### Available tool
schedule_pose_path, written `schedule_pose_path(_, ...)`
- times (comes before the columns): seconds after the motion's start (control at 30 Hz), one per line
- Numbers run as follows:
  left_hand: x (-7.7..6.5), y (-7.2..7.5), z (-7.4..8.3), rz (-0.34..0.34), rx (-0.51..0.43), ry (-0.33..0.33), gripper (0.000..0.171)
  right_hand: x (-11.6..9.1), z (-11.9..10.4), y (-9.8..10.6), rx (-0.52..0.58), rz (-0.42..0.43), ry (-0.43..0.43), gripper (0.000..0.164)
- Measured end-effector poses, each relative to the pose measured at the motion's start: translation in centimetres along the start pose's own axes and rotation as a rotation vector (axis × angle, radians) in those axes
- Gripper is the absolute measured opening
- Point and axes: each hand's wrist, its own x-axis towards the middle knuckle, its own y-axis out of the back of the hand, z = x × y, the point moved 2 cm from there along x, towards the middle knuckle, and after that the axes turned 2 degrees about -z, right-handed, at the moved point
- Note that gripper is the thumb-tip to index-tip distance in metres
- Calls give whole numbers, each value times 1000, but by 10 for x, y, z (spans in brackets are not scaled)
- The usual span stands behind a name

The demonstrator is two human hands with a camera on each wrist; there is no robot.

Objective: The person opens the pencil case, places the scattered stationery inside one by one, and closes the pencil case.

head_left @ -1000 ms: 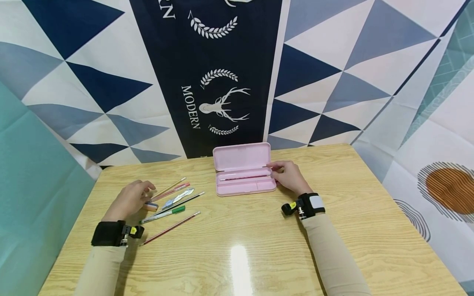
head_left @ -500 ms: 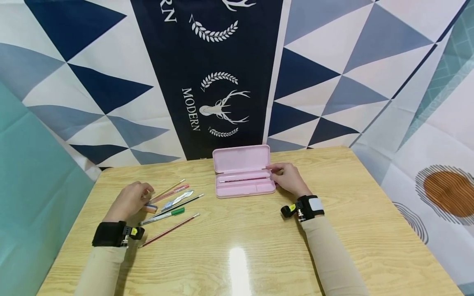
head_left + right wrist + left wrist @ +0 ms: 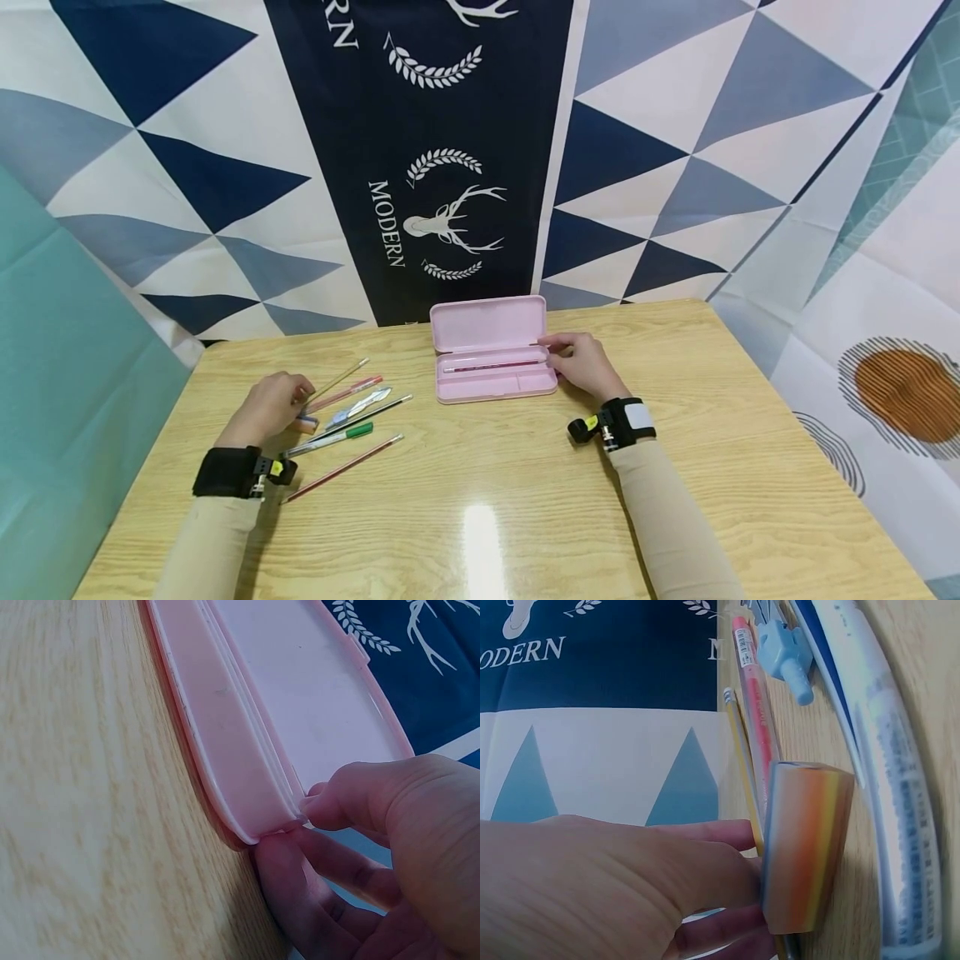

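Observation:
My left hand (image 3: 272, 408) pinches a yellow pencil (image 3: 337, 382) near its lower end; in the left wrist view that grip is partly hidden behind a striped eraser block (image 3: 806, 847). Beside the pencil lie a pink-capped pen (image 3: 756, 712) and a light-blue and metal drawing compass (image 3: 362, 405). My right hand (image 3: 588, 364) holds the right end of an open pink pencil case (image 3: 487, 392), thumb at the rim by the hinge and fingers against the outer side. A dark red pencil (image 3: 491, 366) lies in the case's long rear compartment.
Right of the left hand lie a dark pencil (image 3: 386, 407), a green-capped pen (image 3: 333, 438) and, closer to the front, a red pencil (image 3: 345, 468). The wooden table (image 3: 465, 458) meets a patterned cloth backdrop (image 3: 457, 125) behind the case.
The yellow pencil has shifted slightly left, along with my left hand, whose fingers have closed in on it. My right hand stays at the case's end.

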Motion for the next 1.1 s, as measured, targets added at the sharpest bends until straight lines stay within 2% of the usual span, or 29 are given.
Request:
schedule_pose_path(0.43,0,-1,-1,-5,-17,28,16,-3,-5,-1,-21,-4,-2,32)
schedule_pose_path(0.7,3,-1,-1,5,-1,13,15,-2,-2,0,-3,-6,-5,32)
schedule_pose_path(1.1,-1,0,-1,38,7,8,15,-1,-3,-1,6,-8,-8,33)
